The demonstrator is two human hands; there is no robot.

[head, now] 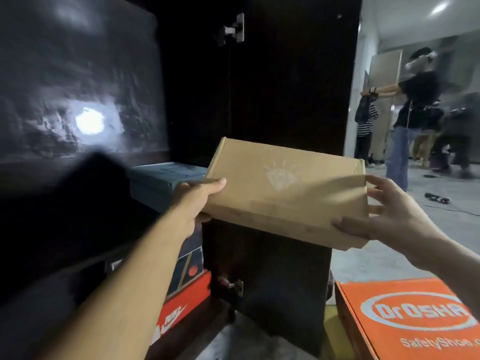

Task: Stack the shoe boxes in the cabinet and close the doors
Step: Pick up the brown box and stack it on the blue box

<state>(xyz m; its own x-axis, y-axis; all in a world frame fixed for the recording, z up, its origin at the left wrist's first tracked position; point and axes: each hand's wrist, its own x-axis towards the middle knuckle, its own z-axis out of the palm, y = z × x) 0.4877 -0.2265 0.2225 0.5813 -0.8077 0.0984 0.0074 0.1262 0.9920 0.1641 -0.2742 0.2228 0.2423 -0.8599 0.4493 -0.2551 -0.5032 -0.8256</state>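
A plain brown cardboard shoe box (283,188) with a faint diamond print is in the air in front of the dark cabinet. My left hand (197,201) grips its left end, thumb on top. My right hand (384,214) grips its right end, fingers spread over the side. Inside the cabinet, behind my left arm, a grey-blue box (166,183) sits on top of a stack with a dark box (191,258) and a red box (181,305) below. An orange box (405,318) lies on the floor at the lower right.
The open dark cabinet door (285,100) with hinges stands straight ahead, behind the brown box. A glossy dark panel (78,87) reflects a light on the left. People (413,113) stand on the pale floor at the back right, with a cable there.
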